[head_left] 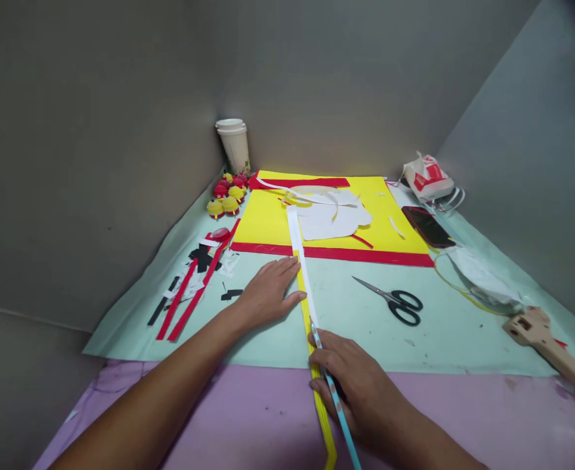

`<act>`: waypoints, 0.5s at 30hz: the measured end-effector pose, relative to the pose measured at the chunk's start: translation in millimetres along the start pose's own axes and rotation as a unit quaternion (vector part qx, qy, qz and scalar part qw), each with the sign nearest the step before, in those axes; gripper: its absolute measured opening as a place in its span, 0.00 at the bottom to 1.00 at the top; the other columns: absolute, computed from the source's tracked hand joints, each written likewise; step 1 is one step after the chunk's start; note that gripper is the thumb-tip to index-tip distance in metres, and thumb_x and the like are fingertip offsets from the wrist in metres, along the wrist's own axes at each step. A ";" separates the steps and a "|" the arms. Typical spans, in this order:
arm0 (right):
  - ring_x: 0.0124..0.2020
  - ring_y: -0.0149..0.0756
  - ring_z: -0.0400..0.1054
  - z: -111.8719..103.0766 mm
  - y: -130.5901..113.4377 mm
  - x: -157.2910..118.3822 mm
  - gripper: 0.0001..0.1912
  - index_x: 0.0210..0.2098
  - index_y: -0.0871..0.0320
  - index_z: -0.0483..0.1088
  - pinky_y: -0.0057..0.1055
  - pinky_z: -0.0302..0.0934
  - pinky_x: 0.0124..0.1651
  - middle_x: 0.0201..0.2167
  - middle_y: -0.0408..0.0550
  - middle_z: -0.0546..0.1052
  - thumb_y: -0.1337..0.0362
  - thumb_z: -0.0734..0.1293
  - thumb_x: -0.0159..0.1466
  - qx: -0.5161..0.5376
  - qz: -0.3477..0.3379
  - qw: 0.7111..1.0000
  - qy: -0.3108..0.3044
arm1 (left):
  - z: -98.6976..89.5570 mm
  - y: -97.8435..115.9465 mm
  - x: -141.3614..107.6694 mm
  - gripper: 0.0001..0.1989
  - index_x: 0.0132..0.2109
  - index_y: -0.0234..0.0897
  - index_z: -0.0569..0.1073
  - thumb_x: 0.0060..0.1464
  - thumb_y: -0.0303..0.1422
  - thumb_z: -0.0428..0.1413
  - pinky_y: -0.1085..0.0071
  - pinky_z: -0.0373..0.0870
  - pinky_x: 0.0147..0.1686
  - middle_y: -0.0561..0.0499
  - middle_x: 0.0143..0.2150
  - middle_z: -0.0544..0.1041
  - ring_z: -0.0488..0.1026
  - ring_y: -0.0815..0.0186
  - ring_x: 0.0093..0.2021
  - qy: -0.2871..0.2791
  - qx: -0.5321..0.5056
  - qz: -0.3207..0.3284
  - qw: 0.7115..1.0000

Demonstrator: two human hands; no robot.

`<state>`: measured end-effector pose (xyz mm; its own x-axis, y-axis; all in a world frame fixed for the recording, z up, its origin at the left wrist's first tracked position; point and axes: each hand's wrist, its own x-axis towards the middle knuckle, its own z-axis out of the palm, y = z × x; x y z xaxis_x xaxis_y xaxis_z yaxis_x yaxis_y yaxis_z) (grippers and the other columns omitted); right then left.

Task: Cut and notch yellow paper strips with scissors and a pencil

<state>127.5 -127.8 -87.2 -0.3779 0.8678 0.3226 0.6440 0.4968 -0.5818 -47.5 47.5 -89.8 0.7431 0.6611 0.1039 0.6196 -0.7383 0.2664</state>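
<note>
- Right hand (348, 378): fingers curled closed around one blue dotted stick (341, 414), beside the lower yellow strip (306, 312).
- Left hand (270, 290): grip open, palm down, thumb spread; fingertips rest against the yellow strip, nothing clasped.
- Yellow strip: one, running lengthwise between the hands towards the wearer; its near end is bent. One long white strip (294, 228) lies along it and reaches over the yellow sheet (262, 222).
- Progress, judged: partway. Strips are already separated; the yellow and white pair looks unfinished, its alignment being handled. Whether they are joined, cannot tell.
- Right of the strip: scissors (392, 297), one pair, lying apart from both hands.
- Left: two long red strips (187, 314) among black scraps (202, 256), overlapping, not countable.
- Beyond: white paper pieces (326, 225) on the sheet, at least two; small red and yellow balls (230, 205), at least six, the far ones overlapping.
- Outer edge: one cup (234, 147), one phone (428, 226), one red-and-white packet (429, 177).
</note>
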 end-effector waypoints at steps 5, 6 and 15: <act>0.49 0.46 0.69 -1.3 -0.6 0.3 0.13 0.45 0.57 0.66 0.43 0.67 0.48 0.44 0.56 0.73 0.75 0.61 0.62 -0.011 0.005 1.000 0.004 | 0.6 0.1 -0.2 0.32 0.68 0.35 0.57 0.63 0.49 0.47 0.57 0.49 0.67 0.43 0.70 0.56 0.53 0.56 0.69 0.004 0.006 0.001 1.000; 0.49 0.46 0.69 -1.5 -0.8 0.6 0.13 0.45 0.57 0.66 0.43 0.67 0.48 0.44 0.55 0.74 0.75 0.61 0.62 -0.011 0.006 1.000 0.004 | 0.7 0.1 -0.4 0.32 0.68 0.35 0.57 0.63 0.49 0.47 0.57 0.49 0.67 0.43 0.70 0.56 0.53 0.56 0.69 0.005 0.007 0.001 1.000; 0.62 0.54 0.60 3.5 5.6 -0.9 0.16 0.49 0.58 0.64 0.53 0.62 0.58 0.54 0.63 0.70 0.69 0.66 0.61 -0.051 0.015 0.998 0.042 | 2.3 -0.3 -0.2 0.32 0.67 0.37 0.57 0.63 0.49 0.47 0.56 0.50 0.66 0.43 0.70 0.58 0.54 0.55 0.69 0.016 0.001 0.007 1.000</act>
<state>129.2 -125.8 -93.4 -0.3033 0.8780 0.3704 0.7196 0.4658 -0.5150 -47.3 47.2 -92.1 0.7434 0.6545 0.1377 0.6095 -0.7477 0.2635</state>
